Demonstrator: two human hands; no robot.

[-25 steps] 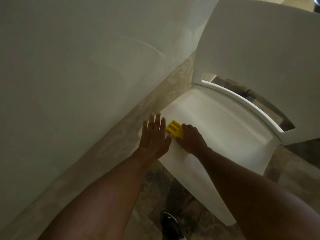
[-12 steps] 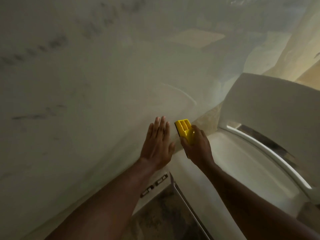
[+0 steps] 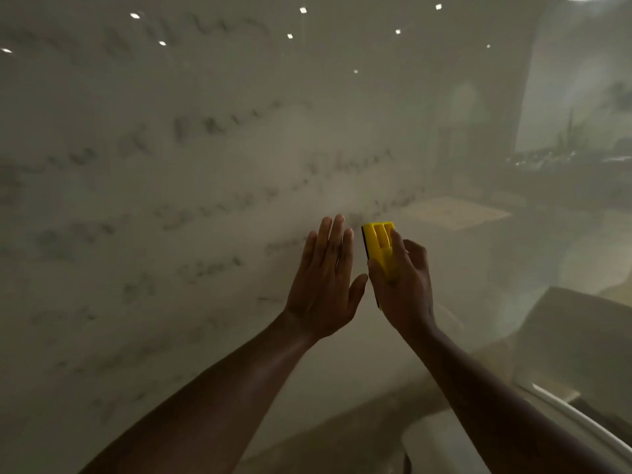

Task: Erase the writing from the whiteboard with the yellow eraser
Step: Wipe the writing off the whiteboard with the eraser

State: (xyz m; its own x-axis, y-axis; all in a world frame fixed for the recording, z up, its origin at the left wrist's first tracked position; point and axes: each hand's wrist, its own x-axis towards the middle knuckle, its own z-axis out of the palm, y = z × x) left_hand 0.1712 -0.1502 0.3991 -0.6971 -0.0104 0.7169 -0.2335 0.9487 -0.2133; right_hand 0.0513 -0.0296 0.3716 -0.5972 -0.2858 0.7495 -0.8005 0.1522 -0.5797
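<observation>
Right hand (image 3: 405,285) fingers are curled closed around the eraser (image 3: 379,246), thumb on its near edge, holding it against the board (image 3: 171,165); left hand (image 3: 326,282) is empty, fingers straight and together, palm flat toward the board just beside the eraser at its 9 o'clock. The eraser's long axis runs near 12 to 6 o'clock, upper end tipped slightly toward 11; it is yellow ribbed plastic with a dark pad strip along its left edge. Writing (image 3: 205,213), blurred grey rows, spreads from the hands toward 9 and 11 o'clock; a white chair (image 3: 564,340) sits at 4 o'clock.
</observation>
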